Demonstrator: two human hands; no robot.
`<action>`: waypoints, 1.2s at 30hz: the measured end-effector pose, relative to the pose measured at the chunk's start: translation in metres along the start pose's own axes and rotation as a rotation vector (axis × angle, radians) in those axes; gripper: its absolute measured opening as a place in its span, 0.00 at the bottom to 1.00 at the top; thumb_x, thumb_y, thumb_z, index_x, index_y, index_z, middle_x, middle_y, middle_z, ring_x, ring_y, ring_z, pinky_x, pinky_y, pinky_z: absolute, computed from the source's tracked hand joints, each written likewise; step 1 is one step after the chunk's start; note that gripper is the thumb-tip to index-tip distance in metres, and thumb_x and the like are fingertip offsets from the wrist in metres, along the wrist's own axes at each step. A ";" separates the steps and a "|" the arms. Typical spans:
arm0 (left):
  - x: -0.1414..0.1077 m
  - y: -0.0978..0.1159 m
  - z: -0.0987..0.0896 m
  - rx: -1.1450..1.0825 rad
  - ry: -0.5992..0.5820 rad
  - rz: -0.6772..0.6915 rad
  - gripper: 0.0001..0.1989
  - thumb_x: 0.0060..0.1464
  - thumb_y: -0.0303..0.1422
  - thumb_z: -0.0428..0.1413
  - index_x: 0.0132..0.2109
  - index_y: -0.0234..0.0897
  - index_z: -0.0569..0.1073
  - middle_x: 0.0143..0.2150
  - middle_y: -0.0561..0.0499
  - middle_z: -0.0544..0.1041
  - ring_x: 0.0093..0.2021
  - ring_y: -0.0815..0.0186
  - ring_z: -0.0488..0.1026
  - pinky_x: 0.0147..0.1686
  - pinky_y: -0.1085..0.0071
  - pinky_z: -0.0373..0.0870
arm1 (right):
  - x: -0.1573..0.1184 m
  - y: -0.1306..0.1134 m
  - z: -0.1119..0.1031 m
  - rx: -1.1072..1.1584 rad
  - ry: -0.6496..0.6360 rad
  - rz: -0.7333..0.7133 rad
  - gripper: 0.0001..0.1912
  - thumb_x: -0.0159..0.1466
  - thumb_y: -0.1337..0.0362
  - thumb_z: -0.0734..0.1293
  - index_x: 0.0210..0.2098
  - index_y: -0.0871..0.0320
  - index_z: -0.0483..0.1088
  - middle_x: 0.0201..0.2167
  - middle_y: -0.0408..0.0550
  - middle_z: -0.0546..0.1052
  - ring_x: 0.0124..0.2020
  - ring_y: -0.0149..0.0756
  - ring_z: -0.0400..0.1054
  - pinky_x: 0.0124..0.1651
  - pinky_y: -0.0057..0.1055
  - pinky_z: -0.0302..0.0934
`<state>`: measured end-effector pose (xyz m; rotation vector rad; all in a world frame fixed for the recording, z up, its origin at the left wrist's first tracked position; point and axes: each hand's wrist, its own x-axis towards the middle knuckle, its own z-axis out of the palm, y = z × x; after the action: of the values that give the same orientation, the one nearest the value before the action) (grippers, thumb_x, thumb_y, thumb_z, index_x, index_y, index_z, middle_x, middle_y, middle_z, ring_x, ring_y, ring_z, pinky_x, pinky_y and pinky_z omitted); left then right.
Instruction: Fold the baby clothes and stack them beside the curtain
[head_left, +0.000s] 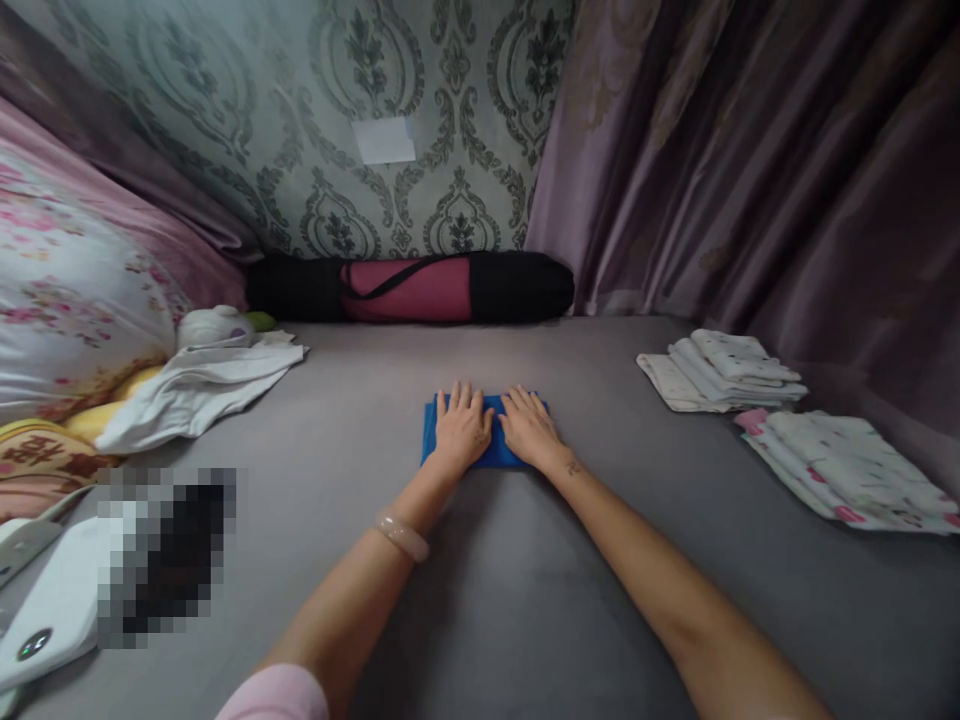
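Observation:
A folded blue cloth (510, 456) lies flat on the grey sheet (480, 560) straight ahead of me. My left hand (461, 425) rests palm down on its left half, fingers stretched out and pointing away from me. On the right half lies my right hand (529, 425), also flat with its fingers extended. The two thumbs are close to each other near the cloth's middle. Both hands cover much of the cloth, so its folds are only partly visible. A pale bangle (403, 537) circles my left wrist.
Folded white patterned cloths (739, 365) are stacked at the right, with a second folded pile (847, 465) nearer. A crumpled white garment (210, 390) and a white device (67, 585) are at the left. A black and maroon roll bag (409, 290) lies along the wall.

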<state>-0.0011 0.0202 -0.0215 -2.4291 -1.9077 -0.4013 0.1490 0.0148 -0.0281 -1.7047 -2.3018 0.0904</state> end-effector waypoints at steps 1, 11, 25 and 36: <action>-0.002 0.002 0.003 0.001 -0.024 0.009 0.28 0.65 0.41 0.37 0.64 0.30 0.62 0.67 0.38 0.60 0.68 0.50 0.51 0.66 0.48 0.44 | 0.000 -0.003 0.004 -0.004 -0.001 -0.002 0.26 0.69 0.66 0.50 0.61 0.72 0.61 0.64 0.62 0.60 0.67 0.46 0.47 0.68 0.42 0.40; -0.010 -0.017 0.015 0.006 -0.030 -0.128 0.35 0.64 0.48 0.36 0.67 0.26 0.56 0.69 0.36 0.55 0.69 0.52 0.50 0.66 0.55 0.47 | -0.003 0.000 0.011 -0.003 0.048 0.138 0.32 0.70 0.55 0.50 0.65 0.73 0.54 0.66 0.61 0.56 0.68 0.48 0.46 0.68 0.42 0.39; -0.013 -0.061 -0.013 -0.110 -0.219 -0.162 0.32 0.65 0.45 0.32 0.68 0.31 0.54 0.69 0.37 0.54 0.69 0.51 0.49 0.64 0.49 0.49 | -0.012 0.037 -0.012 -0.047 -0.034 0.210 0.33 0.70 0.54 0.46 0.66 0.71 0.52 0.66 0.62 0.55 0.68 0.49 0.45 0.67 0.46 0.41; -0.025 -0.009 0.009 0.009 -0.075 0.018 0.32 0.64 0.49 0.34 0.66 0.38 0.59 0.69 0.43 0.54 0.69 0.53 0.49 0.65 0.49 0.46 | -0.015 -0.004 0.002 -0.079 -0.052 0.030 0.28 0.70 0.58 0.50 0.66 0.59 0.55 0.68 0.53 0.53 0.69 0.45 0.43 0.67 0.48 0.38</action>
<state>-0.0134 0.0000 -0.0368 -2.4876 -1.9102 -0.3040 0.1484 -0.0004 -0.0317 -1.7961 -2.3471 0.0505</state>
